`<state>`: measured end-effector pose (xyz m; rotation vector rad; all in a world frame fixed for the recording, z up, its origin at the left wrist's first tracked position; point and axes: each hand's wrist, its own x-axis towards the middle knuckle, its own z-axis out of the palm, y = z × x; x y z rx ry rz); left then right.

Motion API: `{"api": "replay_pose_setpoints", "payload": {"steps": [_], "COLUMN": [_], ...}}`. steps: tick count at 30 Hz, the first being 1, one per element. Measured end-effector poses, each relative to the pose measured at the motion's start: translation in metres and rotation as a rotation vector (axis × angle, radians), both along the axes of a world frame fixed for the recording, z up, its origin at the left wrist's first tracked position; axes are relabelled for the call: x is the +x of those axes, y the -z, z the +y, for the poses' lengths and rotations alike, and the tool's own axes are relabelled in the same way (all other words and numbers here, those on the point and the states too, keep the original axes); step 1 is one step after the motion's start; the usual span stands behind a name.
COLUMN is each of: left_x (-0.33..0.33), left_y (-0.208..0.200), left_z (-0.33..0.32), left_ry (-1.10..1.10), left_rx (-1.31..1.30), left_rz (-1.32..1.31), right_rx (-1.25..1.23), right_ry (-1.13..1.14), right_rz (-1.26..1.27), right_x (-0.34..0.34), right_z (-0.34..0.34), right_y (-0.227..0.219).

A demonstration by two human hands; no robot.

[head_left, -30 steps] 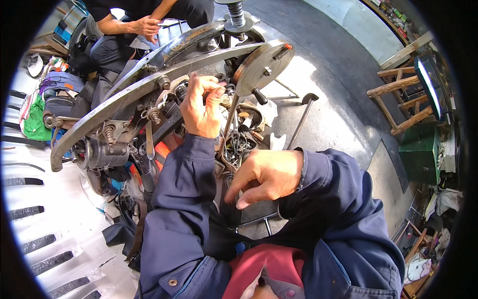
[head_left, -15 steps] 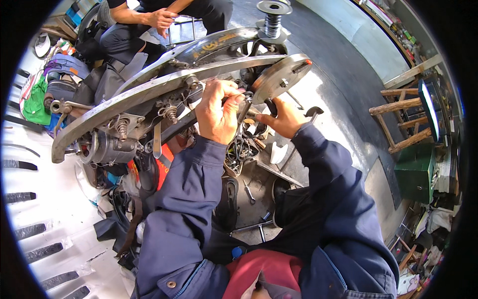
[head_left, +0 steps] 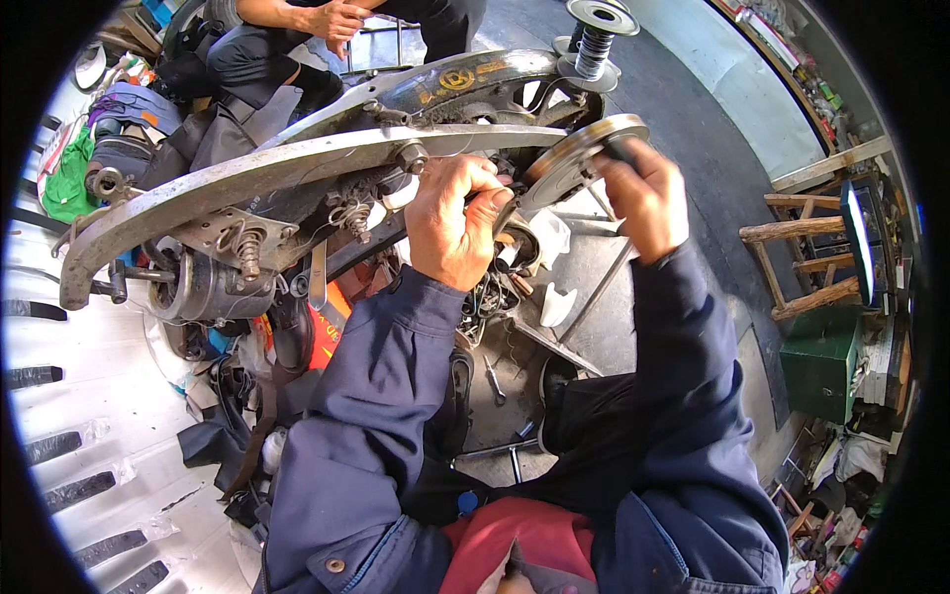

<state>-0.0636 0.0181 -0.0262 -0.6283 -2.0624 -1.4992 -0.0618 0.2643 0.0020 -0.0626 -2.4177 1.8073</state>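
A long-armed metal sewing machine, with its bare curved arm (head_left: 277, 163), stretches across the space in front of me. At its right end is a round metal handwheel (head_left: 569, 173), tilted. My right hand (head_left: 648, 198), smeared by motion, is closed round the dark crank handle (head_left: 618, 150) at the wheel's upper right rim. Just left of the wheel, my left hand (head_left: 455, 218) is closed in a pinch beside the machine. What sits between its fingertips is too small to make out. A spool of dark thread (head_left: 594, 54) stands on top of the machine, beyond the wheel.
Below my hands are a box of small parts (head_left: 485, 297) and a wrench (head_left: 495, 381) on the floor. Another person's hands (head_left: 336, 22) rest together at the far left. A wooden stool (head_left: 807, 243) and a green box (head_left: 819, 366) stand at right.
My right hand has swung up and right with the crank handle, turning the handwheel. The machine has shifted slightly in view. My left hand keeps its pinch close to the wheel.
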Motion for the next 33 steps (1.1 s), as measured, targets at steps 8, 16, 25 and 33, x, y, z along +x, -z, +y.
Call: {"api": "replay_pose_setpoints", "payload": {"steps": [8,16,25,33], "left_x": [0.000,0.002,0.000,0.001], "left_y": [-0.007,-0.002,-0.002,-0.006], "left_z": [0.003,0.000,-0.001,0.000], "left_ry": [-0.053,0.012,-0.005,-0.009], "left_rx": [-0.007,0.027,-0.032,-0.026], "left_rz": [0.058,-0.030,0.018,0.022], "right_rx": [0.530,-0.022,0.282,0.248], "right_ry": [-0.071,0.036,-0.431,0.145], "right_rz": [-0.350,-0.041,-0.217,-0.499], "right_x": [-0.015,-0.021,0.004,-0.028], "right_z": [-0.020,0.016,-0.015,0.005], "right_y": [0.060,-0.009,0.032,0.037]}}
